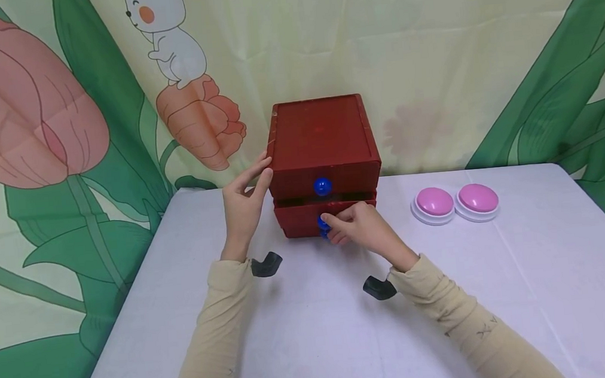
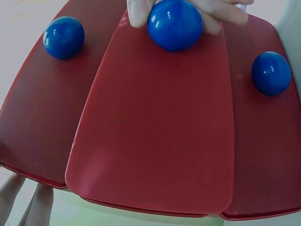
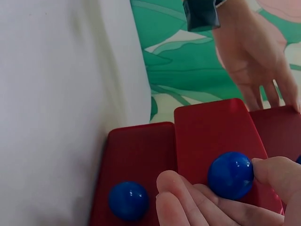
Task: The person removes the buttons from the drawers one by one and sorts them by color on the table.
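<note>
Near the back of the white tabletop (image 1: 315, 332): a small red drawer cabinet (image 1: 321, 133), with a middle drawer (image 2: 155, 127) jutting forward past the top drawer (image 1: 291, 184) and the bottom drawer (image 3: 141, 150). On the middle drawer, a blue middle knob (image 2: 174, 23), pinched between thumb and fingers of the right hand (image 1: 362, 226). Against the cabinet's left side, close to the top: the left hand (image 1: 245, 201), with fingers extended, slightly spread, touching the wall rather than gripping it.

Step in hand, as a judgement: sliding the middle drawer by its knob, with no telling a pull from a push here. Best worked in a straight line, square to the cabinet front, with slow, even force; likely to bind if twisted or dragged sideways. Keep the pinch centred on the ball and firm enough not to slip off so slick a curve. Brace lightly with the left hand against any skid of the whole cabinet. Mind the dark gap above the middle drawer, and leave room for the lower fingers beside the bottom knob (image 3: 128, 201).

Drawer fronts: deep red, smooth, softly shiny, rounded at the corners; probably plastic or painted wood. Cabinet top: flat, with a slim border and pale wear along the edges. Knobs: near-spherical, glossy, catching bright highlights. To the right, well apart from the cabinet: two push buttons (image 1: 435, 201), pink domes on round white bases. Behind: a printed backdrop (image 1: 431, 51), apparently fabric, softly creased.
</note>
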A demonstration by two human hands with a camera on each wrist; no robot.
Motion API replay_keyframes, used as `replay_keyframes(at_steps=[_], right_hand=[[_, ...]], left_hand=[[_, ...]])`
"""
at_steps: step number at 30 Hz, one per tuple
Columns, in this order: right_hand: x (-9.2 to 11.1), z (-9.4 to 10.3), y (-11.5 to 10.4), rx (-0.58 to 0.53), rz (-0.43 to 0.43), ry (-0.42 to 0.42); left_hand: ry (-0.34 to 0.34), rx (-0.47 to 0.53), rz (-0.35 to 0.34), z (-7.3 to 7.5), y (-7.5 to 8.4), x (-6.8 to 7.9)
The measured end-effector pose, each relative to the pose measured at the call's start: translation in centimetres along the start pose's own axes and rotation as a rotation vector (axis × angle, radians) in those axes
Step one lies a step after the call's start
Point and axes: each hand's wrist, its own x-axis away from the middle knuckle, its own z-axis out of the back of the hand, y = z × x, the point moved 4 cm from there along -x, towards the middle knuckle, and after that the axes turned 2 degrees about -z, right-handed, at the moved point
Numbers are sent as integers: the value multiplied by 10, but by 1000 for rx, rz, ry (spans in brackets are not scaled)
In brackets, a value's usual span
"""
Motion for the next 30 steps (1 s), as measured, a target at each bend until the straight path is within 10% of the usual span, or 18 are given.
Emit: replay_keyframes(at_steps=[30], right_hand=[[28, -12, -1, 23, 2, 50]], left_hand=[[-46, -23, 1, 3, 0, -3]])
